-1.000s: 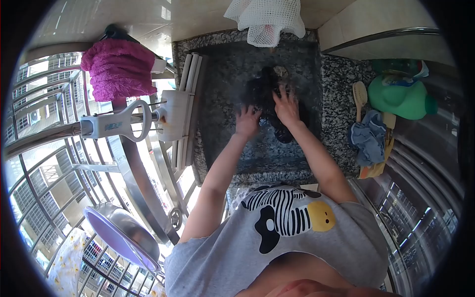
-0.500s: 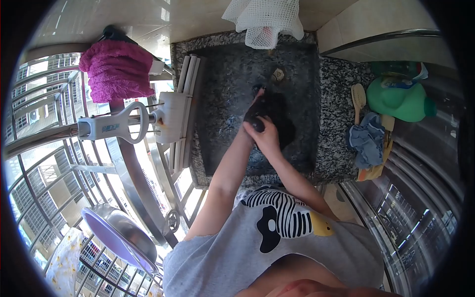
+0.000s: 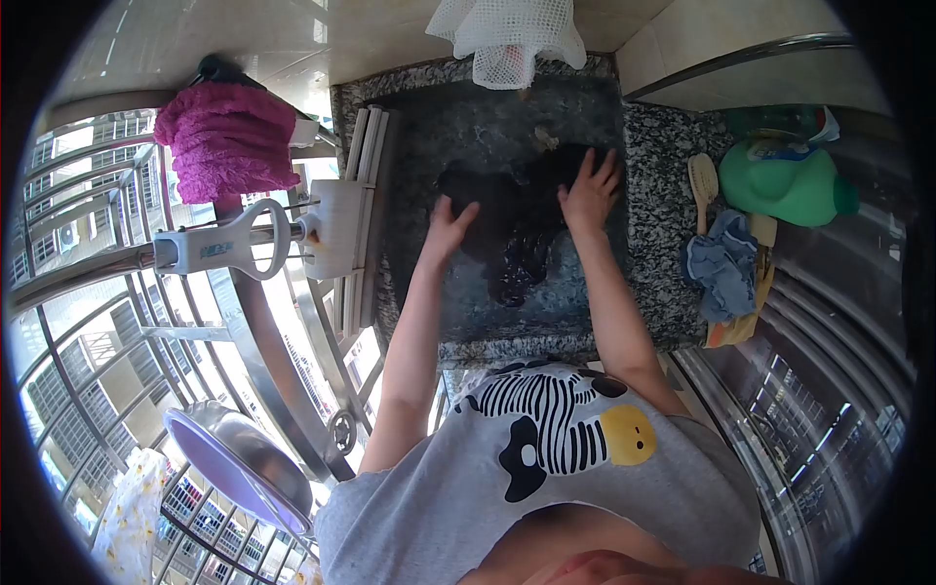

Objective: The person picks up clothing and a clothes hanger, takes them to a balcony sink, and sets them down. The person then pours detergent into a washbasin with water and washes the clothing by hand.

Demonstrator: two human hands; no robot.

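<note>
A wet black cloth item (image 3: 512, 219), probably a garment, lies spread in the dark water of a granite sink (image 3: 487, 348). My left hand (image 3: 448, 230) is at its left edge, thumb held apart from the fingers, whose tips are partly hidden by the dark cloth. On the right side, my right hand (image 3: 592, 193) rests with fingers spread, its thumb side touching the cloth and its fingertips near the sink's right wall.
Along the right ledge are a wooden brush (image 3: 702, 185), a green bottle (image 3: 785, 183) and a crumpled blue-grey cloth (image 3: 723, 265). White mesh (image 3: 507, 39) hangs above the sink's far edge. A magenta towel (image 3: 226, 141) and a metal basin (image 3: 249, 453) hang at left.
My hands were together around the bunched black cloth over the sink's middle. They have parted, left and right, and the cloth now lies spread in the water.
</note>
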